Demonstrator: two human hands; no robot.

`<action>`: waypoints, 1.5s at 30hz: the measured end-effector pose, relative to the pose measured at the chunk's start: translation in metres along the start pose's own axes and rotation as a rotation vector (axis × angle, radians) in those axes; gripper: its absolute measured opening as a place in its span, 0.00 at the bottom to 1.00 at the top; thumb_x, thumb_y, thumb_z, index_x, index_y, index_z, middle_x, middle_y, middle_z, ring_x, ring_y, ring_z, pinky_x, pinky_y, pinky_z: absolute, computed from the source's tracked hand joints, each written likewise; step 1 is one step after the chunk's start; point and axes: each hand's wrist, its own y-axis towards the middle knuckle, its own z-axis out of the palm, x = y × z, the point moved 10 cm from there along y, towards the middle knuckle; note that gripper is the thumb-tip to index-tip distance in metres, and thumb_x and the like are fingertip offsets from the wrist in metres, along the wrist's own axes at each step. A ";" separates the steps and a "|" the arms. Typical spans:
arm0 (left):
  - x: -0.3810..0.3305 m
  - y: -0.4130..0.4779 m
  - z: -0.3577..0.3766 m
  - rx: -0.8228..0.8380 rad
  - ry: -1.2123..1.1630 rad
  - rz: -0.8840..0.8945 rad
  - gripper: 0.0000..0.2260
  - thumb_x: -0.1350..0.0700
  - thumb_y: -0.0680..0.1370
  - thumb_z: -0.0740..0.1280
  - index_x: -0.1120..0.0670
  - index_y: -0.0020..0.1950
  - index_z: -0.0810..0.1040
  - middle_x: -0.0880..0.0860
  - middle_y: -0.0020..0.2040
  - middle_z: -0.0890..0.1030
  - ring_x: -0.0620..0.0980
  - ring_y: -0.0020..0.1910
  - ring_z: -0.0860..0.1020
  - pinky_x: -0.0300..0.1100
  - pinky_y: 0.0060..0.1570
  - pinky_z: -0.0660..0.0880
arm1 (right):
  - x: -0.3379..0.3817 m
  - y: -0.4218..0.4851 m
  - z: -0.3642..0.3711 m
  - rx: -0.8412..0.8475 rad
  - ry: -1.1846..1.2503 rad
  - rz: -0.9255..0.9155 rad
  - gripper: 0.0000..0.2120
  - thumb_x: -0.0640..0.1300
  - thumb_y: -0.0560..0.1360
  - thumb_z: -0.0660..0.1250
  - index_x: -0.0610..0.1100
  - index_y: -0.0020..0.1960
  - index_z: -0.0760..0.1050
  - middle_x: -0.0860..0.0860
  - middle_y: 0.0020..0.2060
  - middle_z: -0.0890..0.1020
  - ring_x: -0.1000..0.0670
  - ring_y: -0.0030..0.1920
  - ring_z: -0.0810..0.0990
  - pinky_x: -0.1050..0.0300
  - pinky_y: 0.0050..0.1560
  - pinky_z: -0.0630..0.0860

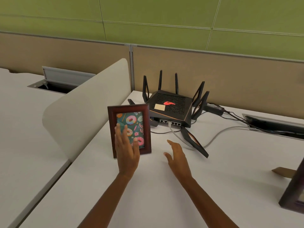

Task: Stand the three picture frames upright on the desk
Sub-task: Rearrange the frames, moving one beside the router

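A dark red wooden picture frame (130, 111) with a doughnut picture stands upright on the white desk (156, 186), left of centre. My left hand (127, 150) is spread in front of its lower half, fingers apart, gripping nothing; whether the fingertips touch the glass is unclear. My right hand (176, 155) hovers over the desk just right of that frame, fingers apart and empty. A second dark frame (294, 186) stands at the right edge, seen from the side and cut off by the view, its brown easel stand (283, 172) sticking out behind it.
A black router (171, 107) with several antennas sits behind the frame by the beige partition (213, 71). One antenna (195, 142) lies low toward my right hand. Cables (222, 134) run right to a desk cable slot (276, 124). A white curved divider (82, 102) stands at left.
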 end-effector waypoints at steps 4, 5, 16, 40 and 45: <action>-0.041 -0.019 0.026 0.056 0.100 0.134 0.25 0.49 0.77 0.51 0.62 0.70 0.62 0.64 0.72 0.62 0.57 0.73 0.55 0.59 0.68 0.64 | -0.006 -0.005 -0.032 -0.074 -0.130 -0.029 0.22 0.45 0.78 0.56 0.45 0.71 0.57 0.46 0.73 0.61 0.48 0.74 0.56 0.53 0.73 0.53; -0.051 -0.024 0.034 0.060 0.129 0.154 0.24 0.50 0.77 0.52 0.62 0.70 0.63 0.64 0.72 0.62 0.56 0.72 0.55 0.57 0.69 0.61 | -0.006 -0.007 -0.043 -0.106 -0.192 -0.059 0.22 0.46 0.78 0.56 0.45 0.71 0.56 0.46 0.73 0.60 0.48 0.74 0.54 0.53 0.73 0.49; -0.177 -0.104 0.148 0.290 -0.061 0.164 0.23 0.56 0.78 0.59 0.57 0.73 0.57 0.54 0.76 0.55 0.51 0.76 0.51 0.41 0.70 0.53 | -0.011 -0.063 -0.212 -0.396 -0.480 -0.259 0.23 0.46 0.77 0.57 0.42 0.70 0.59 0.43 0.72 0.61 0.43 0.74 0.51 0.50 0.71 0.43; -0.261 -0.229 0.318 0.723 -0.617 -0.453 0.22 0.47 0.81 0.44 0.57 0.67 0.66 0.62 0.64 0.74 0.56 0.60 0.74 0.47 0.61 0.70 | -0.215 -0.150 -0.413 -0.638 0.136 0.140 0.25 0.46 0.76 0.60 0.43 0.70 0.57 0.41 0.69 0.65 0.44 0.68 0.65 0.56 0.60 0.65; -0.264 -0.243 0.333 0.803 -0.593 -0.455 0.24 0.45 0.80 0.43 0.55 0.65 0.70 0.55 0.58 0.77 0.47 0.49 0.76 0.33 0.44 0.75 | -0.261 -0.150 -0.397 -0.502 0.411 0.257 0.21 0.47 0.76 0.60 0.42 0.67 0.63 0.41 0.63 0.74 0.49 0.56 0.73 0.58 0.52 0.74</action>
